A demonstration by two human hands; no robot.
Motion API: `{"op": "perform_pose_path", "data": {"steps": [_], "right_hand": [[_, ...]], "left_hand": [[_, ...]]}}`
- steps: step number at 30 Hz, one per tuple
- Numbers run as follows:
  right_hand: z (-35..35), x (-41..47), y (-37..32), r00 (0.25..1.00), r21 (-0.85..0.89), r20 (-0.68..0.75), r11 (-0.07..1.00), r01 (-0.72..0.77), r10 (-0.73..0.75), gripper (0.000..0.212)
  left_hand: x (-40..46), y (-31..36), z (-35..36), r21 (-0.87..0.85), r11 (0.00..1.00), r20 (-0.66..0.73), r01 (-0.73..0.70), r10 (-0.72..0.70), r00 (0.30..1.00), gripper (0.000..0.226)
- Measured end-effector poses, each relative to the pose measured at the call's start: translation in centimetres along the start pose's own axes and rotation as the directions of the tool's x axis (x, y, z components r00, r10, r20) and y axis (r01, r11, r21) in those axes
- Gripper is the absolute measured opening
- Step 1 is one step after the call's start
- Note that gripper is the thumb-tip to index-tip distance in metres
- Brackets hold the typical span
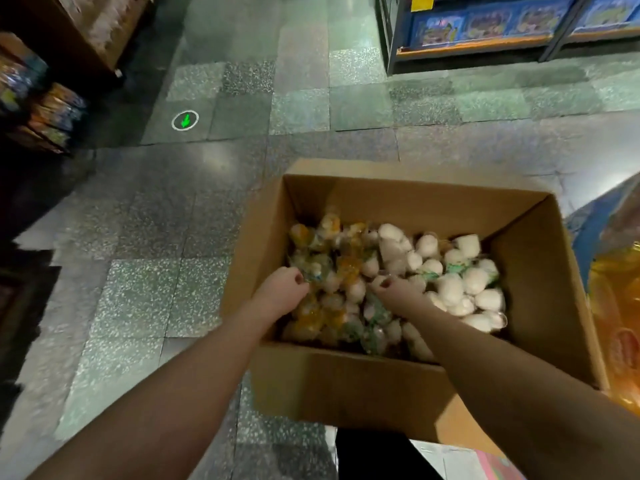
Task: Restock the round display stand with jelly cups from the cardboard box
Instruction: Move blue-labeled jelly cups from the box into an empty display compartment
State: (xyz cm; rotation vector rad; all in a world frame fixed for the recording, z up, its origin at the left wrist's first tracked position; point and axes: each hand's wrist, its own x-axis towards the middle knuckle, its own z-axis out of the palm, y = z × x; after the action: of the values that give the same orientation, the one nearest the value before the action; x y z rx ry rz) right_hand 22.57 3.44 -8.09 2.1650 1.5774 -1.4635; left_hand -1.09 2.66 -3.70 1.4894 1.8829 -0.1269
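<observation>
Speckled shop floor [138, 299], cardboard box [346, 386], both hands' grip [282, 291] [394, 292] curled among blurred jelly cups [450, 289], catch indiscernible.

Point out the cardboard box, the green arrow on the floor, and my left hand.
cardboard box [346, 386]: head view, near outer wall.
green arrow [186, 120]: head view, centre of arrow.
left hand [282, 292]: head view, back of hand.

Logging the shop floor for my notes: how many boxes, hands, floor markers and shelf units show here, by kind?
Cardboard box: 1, open, with a heap of jelly cups too jumbled to count
Hands: 2, left hand and right hand, both in the box
Green arrow floor marker: 1
Blue shelf unit: 1
Total: 5
</observation>
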Motion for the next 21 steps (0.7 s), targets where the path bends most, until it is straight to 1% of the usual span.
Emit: {"op": "perform_pose_path", "data": {"steps": [2,4,6,7,8,10,11,13,15,17,19,21], "right_hand": [[0.5,3.0,-0.8,0.998,0.054,0.046,0.998,-0.039,0.036,0.061],[1.5,6.0,-1.3,0.996,0.072,0.050,0.995,-0.072,0.068,0.070],[2.8,8.0,-1.9,0.994,0.049,0.053,0.994,-0.101,0.098,0.075],[3.0,8.1,-2.6,0.988,0.018,0.068,0.990,-0.137,0.136,0.079],[3.6,8.8,-2.9,0.980,0.027,0.074,0.982,-0.185,0.182,0.080],[4.9,9.8,-3.6,0.966,0.140,0.084,0.957,-0.256,0.246,0.062],[5.8,10.5,-3.7,0.958,0.183,0.086,0.941,-0.284,0.272,0.067],[7.1,11.5,-4.1,0.951,0.228,0.062,0.923,-0.310,0.304,0.097],[8.0,12.4,-3.9,0.949,0.262,0.027,0.914,-0.310,0.314,0.105],[8.1,12.5,-4.0,0.950,0.251,0.008,0.919,-0.303,0.311,0.105],[8.3,12.9,-3.6,0.954,0.237,-0.010,0.927,-0.289,0.300,0.100],[8.1,12.8,-3.3,0.961,0.299,-0.004,0.917,-0.263,0.277,0.086]], "left_hand": [[3.0,0.7,0.5,0.006,1.000,0.043,-0.024,0.024,0.999,0.027],[5.6,1.2,1.2,0.027,0.999,0.091,-0.025,0.022,0.996,0.038],[8.3,1.8,2.1,0.078,0.997,0.116,-0.022,0.013,0.993,0.049],[9.4,2.0,2.5,0.103,0.995,0.126,-0.019,0.006,0.992,0.053],[10.5,2.2,3.1,0.125,0.992,0.132,-0.011,-0.006,0.991,0.055],[12.4,2.2,4.3,0.153,0.988,0.137,0.017,-0.038,0.990,0.057],[13.1,2.1,5.1,0.160,0.987,0.140,0.034,-0.057,0.989,0.055],[14.4,1.8,6.3,0.154,0.986,0.159,0.067,-0.091,0.983,0.052],[15.1,1.6,7.2,0.158,0.984,0.159,0.079,-0.105,0.982,0.050],[15.6,1.5,7.6,0.173,0.982,0.148,0.077,-0.103,0.984,0.054],[15.6,1.5,7.7,0.186,0.981,0.158,0.063,-0.093,0.983,0.059],[15.3,1.2,7.5,0.202,0.979,0.148,0.011,-0.041,0.988,0.053]]}}
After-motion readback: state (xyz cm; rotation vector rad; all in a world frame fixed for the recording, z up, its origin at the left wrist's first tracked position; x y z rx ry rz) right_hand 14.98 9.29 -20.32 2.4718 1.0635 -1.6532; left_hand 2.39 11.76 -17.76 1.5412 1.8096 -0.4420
